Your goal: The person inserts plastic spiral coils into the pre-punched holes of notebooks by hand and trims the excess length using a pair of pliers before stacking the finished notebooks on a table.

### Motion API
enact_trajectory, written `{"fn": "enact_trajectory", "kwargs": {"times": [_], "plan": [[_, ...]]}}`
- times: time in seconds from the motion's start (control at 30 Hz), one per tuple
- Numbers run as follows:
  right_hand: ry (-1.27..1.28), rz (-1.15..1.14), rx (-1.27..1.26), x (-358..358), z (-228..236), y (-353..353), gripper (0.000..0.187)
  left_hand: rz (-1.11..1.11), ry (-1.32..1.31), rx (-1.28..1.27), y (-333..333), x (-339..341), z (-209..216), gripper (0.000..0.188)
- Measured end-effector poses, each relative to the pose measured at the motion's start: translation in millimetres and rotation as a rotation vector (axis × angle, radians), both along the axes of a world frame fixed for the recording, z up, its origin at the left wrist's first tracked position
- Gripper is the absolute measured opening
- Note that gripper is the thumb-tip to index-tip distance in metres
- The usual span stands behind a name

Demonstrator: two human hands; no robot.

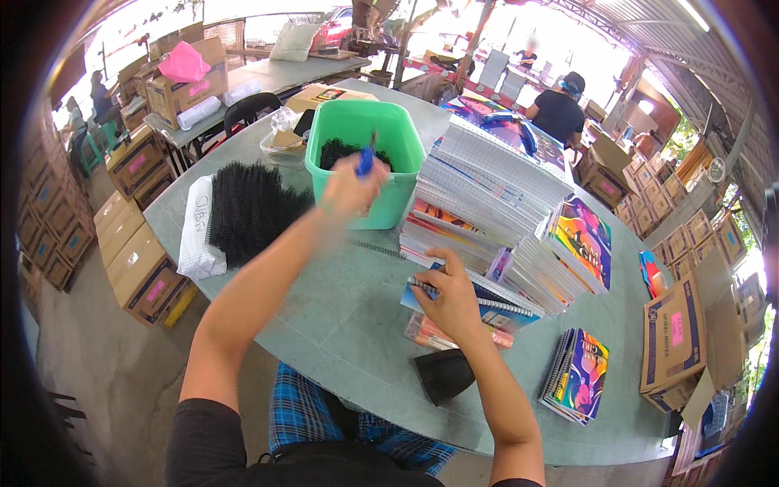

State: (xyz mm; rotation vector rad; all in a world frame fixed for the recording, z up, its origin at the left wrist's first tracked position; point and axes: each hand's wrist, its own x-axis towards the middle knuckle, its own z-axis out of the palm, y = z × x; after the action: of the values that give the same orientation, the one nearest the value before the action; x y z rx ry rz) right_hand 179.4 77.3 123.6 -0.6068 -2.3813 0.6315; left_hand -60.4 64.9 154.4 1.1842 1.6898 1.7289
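Observation:
My left hand (pixel 353 188), smeared by motion, is raised in front of the green plastic tub (pixel 365 122). Its fingers are closed round a blue-handled tool (pixel 367 160) with a thin metal tip pointing up; the exact kind is unclear. Black plastic spiral coils (pixel 333 152) lie inside the tub. With bent fingers, my right hand (pixel 446 292) grips the edge of a spiral notebook (pixel 495 308) with a blue cover, at the front of tall stacks of unbound notebooks (pixel 487 187). A single black coil (pixel 377 247) lies between the tub and the stacks.
A large bundle of black coils (pixel 256 211) lies left in a white wrapper (pixel 197 231). Bound colourful notebooks (pixel 578 373) sit at right, near an open cardboard box (pixel 675 337). A black object (pixel 445 376) rests near my right forearm. A person in black (pixel 560 114) is beyond the table.

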Motion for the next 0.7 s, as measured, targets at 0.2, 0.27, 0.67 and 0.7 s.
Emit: {"fn": "enact_trajectory", "kwargs": {"times": [0.2,0.27,0.67,0.7], "plan": [[-0.040,-0.024,0.200,15,-21,14,0.020,0.129,0.347,0.159,10,14,44,0.035],[-0.269,-0.188,0.441,30,-13,1,0.023,0.044,0.600,-0.035,-18,33,12,0.034],[0.281,-1.247,0.356,317,102,-12,0.035,0.058,0.940,-0.453,-65,58,-179,0.050],[0.164,-1.302,0.392,314,104,-5,0.040,0.078,0.975,-0.428,-64,60,-182,0.051]]}}
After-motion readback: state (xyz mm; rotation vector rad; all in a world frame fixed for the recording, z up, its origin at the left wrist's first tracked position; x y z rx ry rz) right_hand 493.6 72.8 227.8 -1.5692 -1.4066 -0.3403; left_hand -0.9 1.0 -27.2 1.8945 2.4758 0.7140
